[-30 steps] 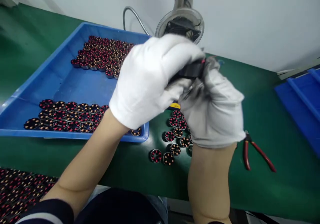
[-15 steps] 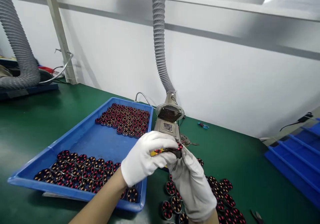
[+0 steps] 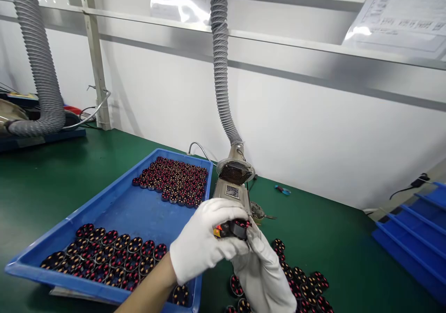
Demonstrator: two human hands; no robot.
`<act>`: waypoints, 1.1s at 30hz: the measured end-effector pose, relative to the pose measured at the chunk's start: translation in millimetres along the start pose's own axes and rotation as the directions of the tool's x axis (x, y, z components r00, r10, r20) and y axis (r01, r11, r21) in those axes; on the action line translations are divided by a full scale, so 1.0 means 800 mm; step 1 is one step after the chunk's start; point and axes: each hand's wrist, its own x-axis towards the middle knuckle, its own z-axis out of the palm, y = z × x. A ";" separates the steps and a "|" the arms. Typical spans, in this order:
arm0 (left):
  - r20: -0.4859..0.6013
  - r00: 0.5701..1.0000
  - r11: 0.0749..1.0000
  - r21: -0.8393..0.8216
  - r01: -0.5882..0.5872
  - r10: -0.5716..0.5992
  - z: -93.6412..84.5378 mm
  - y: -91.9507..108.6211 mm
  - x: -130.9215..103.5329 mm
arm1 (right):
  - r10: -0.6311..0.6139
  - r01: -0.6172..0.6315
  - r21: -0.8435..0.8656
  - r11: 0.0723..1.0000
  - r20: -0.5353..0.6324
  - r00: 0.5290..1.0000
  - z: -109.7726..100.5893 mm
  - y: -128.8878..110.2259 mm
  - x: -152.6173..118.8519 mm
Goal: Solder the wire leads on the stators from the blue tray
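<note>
White-gloved, my left hand [image 3: 209, 231] pinches a round black part with red segments [image 3: 239, 228] between thumb and fingers, its dark side wall facing me. My right hand [image 3: 263, 266], also gloved, is closed at the right side of the same part, its fingertips partly hidden. Behind the hands stands a metal device [image 3: 232, 191] with a round hood under a grey hose. A yellow patch with red lit marks [image 3: 218, 231] shows past my left fingers. Similar round parts [image 3: 308, 283] lie in a heap to the right of my right hand.
A blue tray [image 3: 125, 210] on the left holds two groups of round parts with red and gold segments. Blue racks [image 3: 414, 238] stand at the right. A small blue-handled tool [image 3: 282, 190] lies near the wall. The grey hose [image 3: 220, 62] hangs from above.
The view has tilted up, so the bench sits lower in the picture. Between my fingers the round part has turned, showing more of its side. Both hands stay on it.
</note>
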 end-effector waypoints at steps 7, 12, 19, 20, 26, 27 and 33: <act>-0.041 0.999 0.987 -0.162 -0.014 0.008 0.003 -0.002 0.001 | -0.133 0.137 -0.131 0.982 0.043 0.990 -0.012 0.009 0.024; -0.180 0.975 0.972 -0.217 0.092 -0.133 -0.001 -0.001 -0.005 | -0.144 0.148 -0.145 0.978 0.035 0.989 -0.010 0.011 0.013; 0.016 0.957 0.894 -0.353 0.275 -0.288 -0.006 0.004 0.000 | -0.104 0.107 -0.063 0.992 0.049 0.993 -0.003 0.007 0.009; 0.016 0.965 0.899 -0.361 0.249 -0.261 -0.003 0.005 0.000 | -0.114 0.117 -0.057 0.992 0.049 0.992 -0.001 0.007 0.008; -0.189 0.944 0.920 -0.339 0.197 -0.272 -0.004 0.000 -0.002 | -0.055 0.057 -0.046 0.997 0.039 0.998 0.010 0.004 -0.008; -0.204 0.930 0.907 -0.358 0.221 -0.307 -0.006 -0.001 -0.002 | -0.041 0.043 -0.040 0.998 0.050 0.998 0.010 0.003 -0.009; -0.027 0.970 0.913 -0.343 0.220 -0.243 -0.001 0.001 -0.001 | -0.051 0.052 -0.016 0.999 0.046 0.998 0.015 0.005 -0.007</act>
